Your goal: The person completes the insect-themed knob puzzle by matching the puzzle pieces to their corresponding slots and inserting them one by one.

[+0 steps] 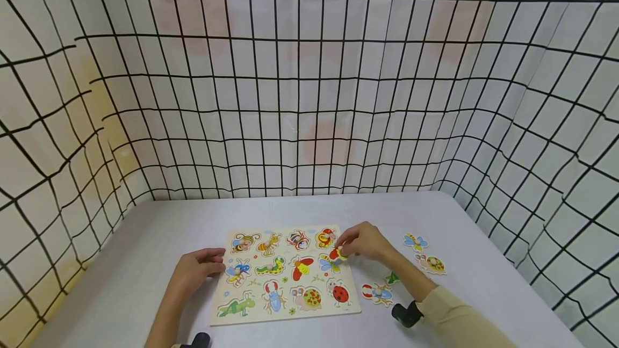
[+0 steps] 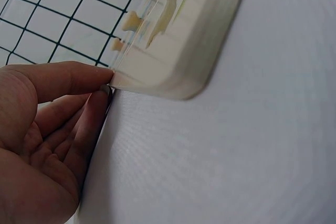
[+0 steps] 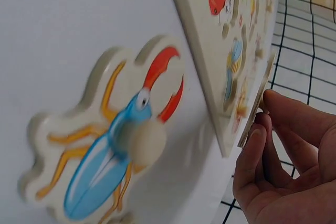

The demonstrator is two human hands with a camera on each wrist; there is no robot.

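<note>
A wooden insect puzzle board [image 1: 285, 313] lies flat on the table. My left hand [image 1: 195, 268] is at its left edge, fingers extended, with fingertips right at the board's corner in the left wrist view. My right hand [image 1: 365, 240] pinches a red and yellow winged-insect puzzle piece [image 1: 335, 254] by its knob, over the board's right side. That piece is seen edge-on in the right wrist view, tilted up. Knobbed pieces, among them a spider [image 1: 297, 240] and a caterpillar [image 1: 271, 266], sit in the upper part of the board. A printed red insect picture [image 1: 302, 268] shows in the middle row.
Right of the board lie several loose pieces: a blue-winged insect [image 1: 415, 241], a snail [image 1: 430, 263], a blue beetle [image 1: 378, 294] and a green piece [image 1: 392, 277] partly hidden by my right forearm. A black grid net [image 1: 309, 95] surrounds the white table [image 1: 184, 216].
</note>
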